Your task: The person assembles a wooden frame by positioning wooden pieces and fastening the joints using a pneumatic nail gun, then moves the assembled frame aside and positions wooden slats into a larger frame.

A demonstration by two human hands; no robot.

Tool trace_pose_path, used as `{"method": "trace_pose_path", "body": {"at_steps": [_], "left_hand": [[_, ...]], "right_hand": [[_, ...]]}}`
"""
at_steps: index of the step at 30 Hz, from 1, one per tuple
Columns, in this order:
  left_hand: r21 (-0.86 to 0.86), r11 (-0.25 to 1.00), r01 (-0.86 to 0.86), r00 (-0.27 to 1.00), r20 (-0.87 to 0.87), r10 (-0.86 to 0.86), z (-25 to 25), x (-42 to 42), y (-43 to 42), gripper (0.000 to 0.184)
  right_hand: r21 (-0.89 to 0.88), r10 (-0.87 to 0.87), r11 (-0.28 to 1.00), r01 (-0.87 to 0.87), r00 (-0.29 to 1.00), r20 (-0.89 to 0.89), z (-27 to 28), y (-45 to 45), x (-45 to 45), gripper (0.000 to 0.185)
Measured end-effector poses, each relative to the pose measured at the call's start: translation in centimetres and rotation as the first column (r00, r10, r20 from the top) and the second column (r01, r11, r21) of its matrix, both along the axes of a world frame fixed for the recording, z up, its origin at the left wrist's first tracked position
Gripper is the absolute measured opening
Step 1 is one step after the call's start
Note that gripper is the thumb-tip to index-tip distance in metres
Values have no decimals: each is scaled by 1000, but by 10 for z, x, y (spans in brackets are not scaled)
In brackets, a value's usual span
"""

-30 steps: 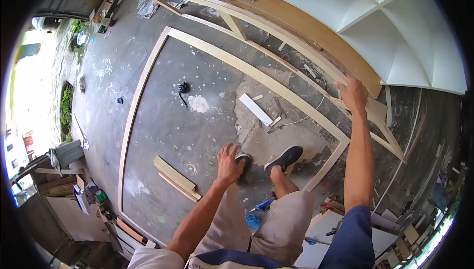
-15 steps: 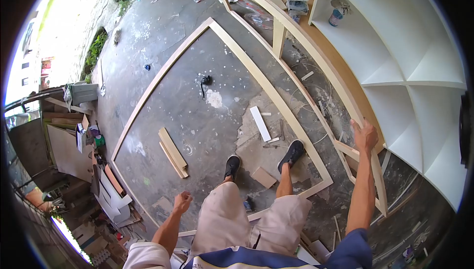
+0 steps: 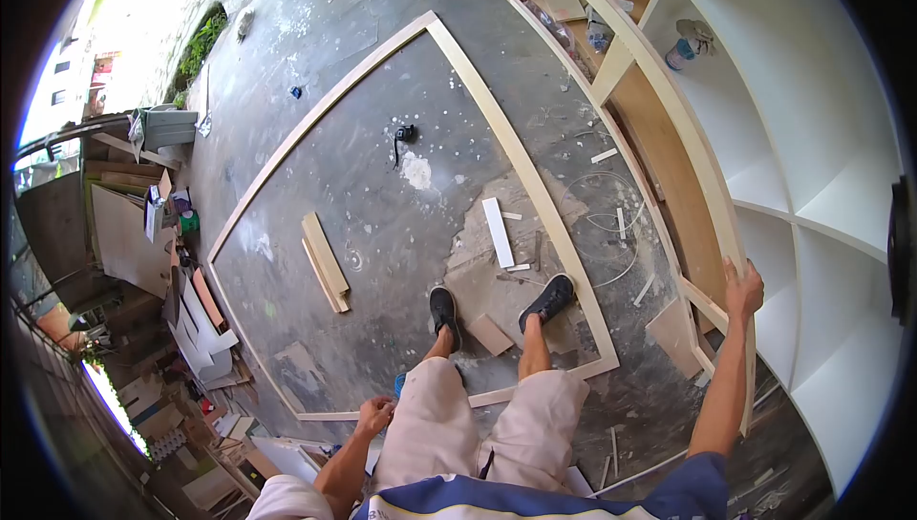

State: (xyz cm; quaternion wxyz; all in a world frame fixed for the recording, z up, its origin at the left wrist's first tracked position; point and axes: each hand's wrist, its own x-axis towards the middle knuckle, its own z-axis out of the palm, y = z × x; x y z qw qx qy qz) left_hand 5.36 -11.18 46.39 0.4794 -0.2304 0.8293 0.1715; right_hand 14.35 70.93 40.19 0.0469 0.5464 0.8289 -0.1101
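Note:
On the right, my right hand is wrapped round the edge of a long narrow wooden frame, which stands on its side against a white shelf unit. Low at the left of my legs, my left hand has its fingers curled in, beside the near edge of a large wooden frame; whether it holds anything is too small to tell. That large frame lies flat on the floor around my feet. Inside it lie a few wood strips, a white strip and a black tape measure.
A brown board lies by my shoes. A loose thin wire curls on the floor between the frames. Stacked boards and scraps fill the left side. A bottle stands in the shelf unit.
My right hand and the narrow frame have moved right, closer to the shelf unit. My left hand has dropped from in front of my leg to beside it, its fingers now curled. The view has turned.

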Motion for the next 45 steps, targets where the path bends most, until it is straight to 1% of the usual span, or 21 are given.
{"method": "trace_pose_path", "body": {"at_steps": [3, 5, 9, 10, 12, 14, 15, 16, 23, 26, 29, 30, 31, 32, 34, 35, 37, 39, 41, 43, 45], "left_hand": [[40, 998, -48, 996, -69, 51, -2, 17, 2, 29], [115, 986, -118, 993, -13, 120, 10, 15, 25, 29], [134, 976, -170, 984, -33, 176, 12, 35, 30, 29], [99, 984, -146, 988, -36, 151, 20, 35, 38, 29], [36, 996, -76, 996, -48, 78, 27, 45, 38, 29], [42, 991, -127, 988, -84, 130, 29, 63, 27, 29], [53, 987, -150, 981, -113, 155, 28, 71, 25, 29], [99, 960, -260, 956, -112, 271, 36, 76, 27, 29], [82, 907, -413, 899, -120, 420, 54, 126, 14, 35], [109, 887, -449, 877, -133, 461, 54, 147, 11, 37], [129, 868, -480, 858, -135, 495, 54, 156, 13, 38], [138, 879, -456, 870, -140, 473, 57, 154, 13, 39], [171, 864, -473, 849, -174, 499, 58, 153, 12, 39], [206, 848, -488, 825, -207, 526, 61, 154, 10, 39], [256, 806, -534, 775, -233, 587, 72, 154, 8, 39], [304, 783, -543, 735, -279, 618, 75, 142, 3, 38], [346, 723, -598, 658, -303, 689, 82, 134, -5, 37], [410, 638, -651, 546, -330, 770, 74, 140, -29, 34], [443, 511, -737, 451, -242, 859, 74, 136, -58, 32], [490, 431, -757, 354, -247, 902, 64, 137, -96, 31], [443, 321, -837, 223, -260, 940, 68, 137, -138, 34]], "right_hand": [[18, 19, 1000, -19, 1000, 8, 1, 19, -1, 51], [5, 45, 999, -45, 999, 19, 2, 36, -2, 53], [44, 26, 999, -28, 999, 48, -6, 68, 10, 55], [70, -2, 998, -2, 998, 66, -10, 75, 14, 56], [85, 76, 993, -80, 996, 39, -21, 89, 28, 58], [109, 151, 983, -151, 988, 7, -17, 93, 27, 62], [58, 114, 992, -116, 993, 37, -10, 94, 22, 64], [10, 79, 997, -80, 994, 73, -5, 96, 19, 67], [19, 17, 1000, -22, 972, 236, 24, 74, -3, 70], [31, -42, 999, 38, 986, 159, 22, 28, -8, 67], [-136, 42, 990, -30, 995, 89, 7, -38, -16, 59], [-218, 112, 972, -87, 988, 108, 26, -80, -34, 54], [-235, 144, 962, -138, 990, 10, 3, -103, -29, 46], [-294, 155, 944, -149, 988, -2, 5, -140, -37, 39], [-494, 262, 817, -297, 955, -140, 9, -211, -53, 36], [-608, 256, 732, -307, 951, -172, -2, -244, -59, 33], [-753, 273, 562, -343, 936, -223, 37, -330, -94, 30], [-774, 400, 470, -424, 884, -242, 63, -402, -124, 30], [-782, 473, 416, -464, 845, -250, 76, -458, -151, 29], [-787, 576, 341, -514, 776, -257, 80, -506, -194, 27], [-836, 524, 322, -444, 819, -233, 82, -551, -228, 25]]}}
